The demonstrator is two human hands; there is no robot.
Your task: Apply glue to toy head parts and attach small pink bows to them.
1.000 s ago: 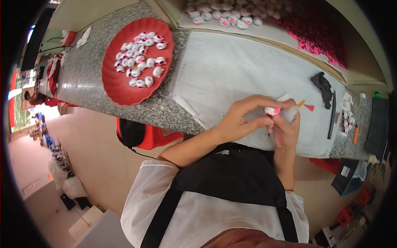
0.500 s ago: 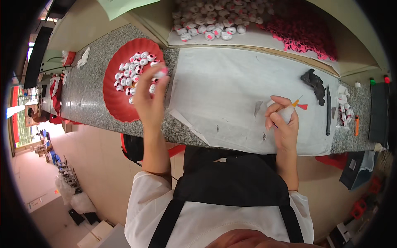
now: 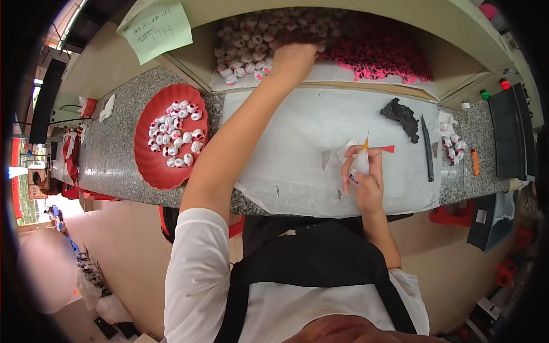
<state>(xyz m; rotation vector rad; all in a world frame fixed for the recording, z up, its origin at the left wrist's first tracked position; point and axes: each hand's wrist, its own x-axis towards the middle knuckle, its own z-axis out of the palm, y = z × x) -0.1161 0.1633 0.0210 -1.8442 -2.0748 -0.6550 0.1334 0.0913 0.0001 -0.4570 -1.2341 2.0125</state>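
Observation:
My left hand (image 3: pixel 294 60) reaches into the shelf compartment, at the pile of small white rounded pieces (image 3: pixel 246 48) with pink marks. Its fingers are in shadow, so their grip is hidden. Over the white sheet (image 3: pixel 286 154), my right hand (image 3: pixel 369 183) is closed round a small white squeeze bottle (image 3: pixel 361 162) with an orange needle tip pointing up and away. A red tapered piece (image 3: pixel 388 148) sticks out to the right beside its fingers. At the left, a red scalloped dish (image 3: pixel 150 171) holds many white pieces (image 3: pixel 171 128) with pink and dark markings.
Small pink pieces (image 3: pixel 377 60) fill the compartment's right side. On the right lie a crumpled black scrap (image 3: pixel 403 117), a dark pen-like tool (image 3: pixel 428 148), several white pieces (image 3: pixel 454 148) and an orange stick-like thing (image 3: pixel 474 161). A green note (image 3: pixel 160 34) hangs at upper left.
My left hand has gone from above the red dish, where it held a small white-and-pink piece, to the shelf pile. My right hand keeps the bottle, its tip now more upright.

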